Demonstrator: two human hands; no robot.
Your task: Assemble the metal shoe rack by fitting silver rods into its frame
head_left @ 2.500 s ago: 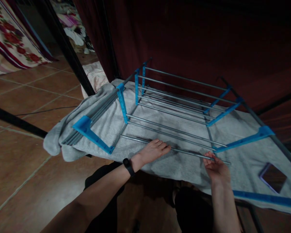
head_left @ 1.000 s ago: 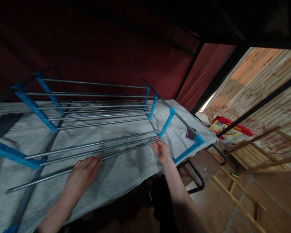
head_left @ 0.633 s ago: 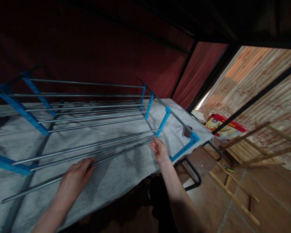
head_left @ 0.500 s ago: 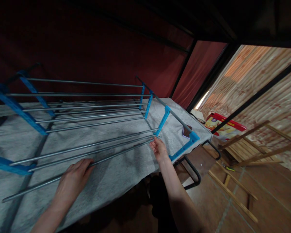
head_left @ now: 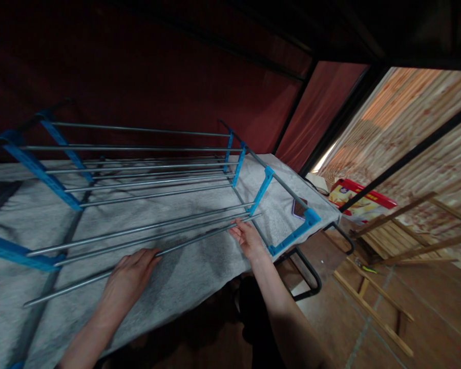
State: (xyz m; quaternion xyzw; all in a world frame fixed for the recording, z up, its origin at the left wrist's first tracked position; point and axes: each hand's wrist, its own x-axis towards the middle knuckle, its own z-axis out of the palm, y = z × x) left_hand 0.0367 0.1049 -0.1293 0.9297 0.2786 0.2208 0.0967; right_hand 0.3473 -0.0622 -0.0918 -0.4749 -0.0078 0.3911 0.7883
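A loose grey metal rod (head_left: 77, 284) slants across the near side of a partly assembled rack with blue plastic brackets (head_left: 261, 189). My left hand (head_left: 132, 271) is closed over the rod left of its middle. Toward its right end, my right hand (head_left: 248, 238) pinches the same rod between thumb and fingers. The rod's right tip (head_left: 258, 215) pokes out past my fingers, near the lower end of a blue bracket. Its left tip lies over a dark side tube (head_left: 42, 307). Fixed rods (head_left: 153, 225) run parallel just behind it.
The rack lies on a grey cloth-covered table (head_left: 200, 287). A phone (head_left: 299, 208) rests inside the right side frame. To the right are a red and yellow box (head_left: 363, 200), a wooden chair (head_left: 403, 238), a wooden frame piece (head_left: 372, 307) on the tiled floor and black metal tube legs (head_left: 311, 279).
The loose rod has shifted slightly right relative to the rack, my left hand moving with it. My right hand has slid a little left along the rod. The view has turned slightly.
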